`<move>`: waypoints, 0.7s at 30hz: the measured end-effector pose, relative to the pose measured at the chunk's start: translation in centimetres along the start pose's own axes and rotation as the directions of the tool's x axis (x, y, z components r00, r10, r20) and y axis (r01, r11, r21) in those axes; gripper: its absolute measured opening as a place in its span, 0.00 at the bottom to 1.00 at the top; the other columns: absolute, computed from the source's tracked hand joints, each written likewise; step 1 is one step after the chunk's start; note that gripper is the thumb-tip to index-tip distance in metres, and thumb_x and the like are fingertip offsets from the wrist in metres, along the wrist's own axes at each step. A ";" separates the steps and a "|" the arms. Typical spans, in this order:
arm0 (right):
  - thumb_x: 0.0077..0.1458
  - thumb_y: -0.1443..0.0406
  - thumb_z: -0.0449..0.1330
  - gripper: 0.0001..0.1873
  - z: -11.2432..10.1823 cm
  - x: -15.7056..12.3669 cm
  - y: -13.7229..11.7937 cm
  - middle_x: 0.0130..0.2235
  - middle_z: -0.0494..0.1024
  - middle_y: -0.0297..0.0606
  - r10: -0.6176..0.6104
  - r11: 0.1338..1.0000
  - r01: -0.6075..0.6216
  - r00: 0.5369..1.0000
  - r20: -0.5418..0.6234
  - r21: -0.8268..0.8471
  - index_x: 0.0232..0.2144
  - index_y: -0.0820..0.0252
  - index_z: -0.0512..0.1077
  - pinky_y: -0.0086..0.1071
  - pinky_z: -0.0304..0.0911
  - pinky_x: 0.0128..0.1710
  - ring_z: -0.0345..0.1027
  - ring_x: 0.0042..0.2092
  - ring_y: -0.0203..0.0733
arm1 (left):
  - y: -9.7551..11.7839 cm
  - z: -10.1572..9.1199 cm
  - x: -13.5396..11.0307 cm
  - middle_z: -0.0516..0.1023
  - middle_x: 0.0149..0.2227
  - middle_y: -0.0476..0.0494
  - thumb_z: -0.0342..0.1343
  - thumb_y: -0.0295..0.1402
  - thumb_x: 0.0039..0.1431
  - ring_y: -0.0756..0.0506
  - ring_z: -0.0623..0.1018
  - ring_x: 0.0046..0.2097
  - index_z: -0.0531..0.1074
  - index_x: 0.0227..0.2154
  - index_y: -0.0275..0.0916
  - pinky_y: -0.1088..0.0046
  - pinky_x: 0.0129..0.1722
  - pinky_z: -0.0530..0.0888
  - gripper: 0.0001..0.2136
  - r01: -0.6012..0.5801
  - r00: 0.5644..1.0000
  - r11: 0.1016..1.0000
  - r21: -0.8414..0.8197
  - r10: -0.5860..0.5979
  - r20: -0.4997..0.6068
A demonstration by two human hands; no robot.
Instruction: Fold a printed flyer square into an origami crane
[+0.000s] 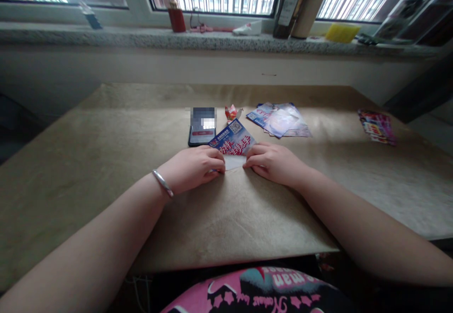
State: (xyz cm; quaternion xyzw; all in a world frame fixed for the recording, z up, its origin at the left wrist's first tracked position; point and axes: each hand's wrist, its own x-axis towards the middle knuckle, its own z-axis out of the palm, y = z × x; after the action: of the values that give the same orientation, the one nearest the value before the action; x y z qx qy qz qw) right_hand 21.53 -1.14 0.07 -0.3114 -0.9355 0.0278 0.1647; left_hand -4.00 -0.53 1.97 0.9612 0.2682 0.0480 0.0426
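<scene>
A printed paper sheet, blue and red with a QR code, lies partly folded on the table, its white underside showing along the near edge. My left hand has its fingers curled on the sheet's left side. On the right side, my right hand pinches the paper between thumb and fingers. Just beyond the sheet stands a small folded orange paper figure. A phone with a lit, partly blurred screen lies to the left, close to the sheet's corner.
Several printed sheets lie in a loose pile at the back right of the table. Farther right is a colourful stack of cards. The windowsill behind holds a red container, a dark jar and a yellow block.
</scene>
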 end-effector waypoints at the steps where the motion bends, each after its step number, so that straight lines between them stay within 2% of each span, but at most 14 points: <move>1: 0.54 0.71 0.53 0.13 0.0 0.0 0.0 0.38 0.76 0.38 -0.003 1.000 0.003 1.000 -0.001 0.000 0.34 0.55 0.77 0.31 0.61 0.38 0.67 0.39 0.39 | 0.0 0.0 0.0 0.74 0.43 0.48 0.53 0.29 0.57 0.48 0.73 0.42 0.75 0.36 0.43 0.74 0.41 0.69 0.07 0.001 1.000 1.000 -0.003 -0.001 0.000; 10: 0.54 0.71 0.54 0.13 -0.2 -0.2 0.0 0.38 0.77 0.37 0.008 1.000 -0.008 1.000 0.010 -0.012 0.34 0.55 0.77 0.31 0.61 0.37 0.67 0.40 0.39 | -0.1 -0.2 -0.1 0.76 0.42 0.49 0.54 0.29 0.56 0.48 0.74 0.41 0.76 0.32 0.42 0.75 0.40 0.69 0.06 0.031 1.000 0.998 -0.062 -0.030 0.003; 15: 0.54 0.71 0.53 0.13 -0.2 -0.2 0.0 0.38 0.77 0.38 0.009 1.000 -0.008 1.000 0.012 -0.018 0.34 0.55 0.77 0.31 0.62 0.37 0.68 0.40 0.39 | 0.0 -0.7 -0.2 0.76 0.41 0.50 0.53 0.32 0.57 0.50 0.75 0.38 0.77 0.29 0.42 0.77 0.38 0.69 0.07 0.087 0.995 0.993 -0.078 -0.083 0.052; 21: 0.54 0.70 0.53 0.13 -0.2 -0.3 0.1 0.38 0.77 0.37 0.006 1.000 -0.005 1.000 0.018 -0.026 0.34 0.55 0.77 0.32 0.62 0.37 0.68 0.40 0.40 | -0.1 -0.9 -0.2 0.75 0.42 0.49 0.53 0.33 0.57 0.49 0.75 0.41 0.77 0.29 0.42 0.76 0.41 0.69 0.08 0.093 0.993 0.991 -0.099 -0.085 0.087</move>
State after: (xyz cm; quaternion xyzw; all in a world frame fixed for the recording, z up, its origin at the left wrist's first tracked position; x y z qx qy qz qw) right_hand 21.88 -1.24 0.14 -0.3157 -0.9364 0.0191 0.1522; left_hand -4.34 -0.54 2.86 0.9460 0.3060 0.0199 0.1054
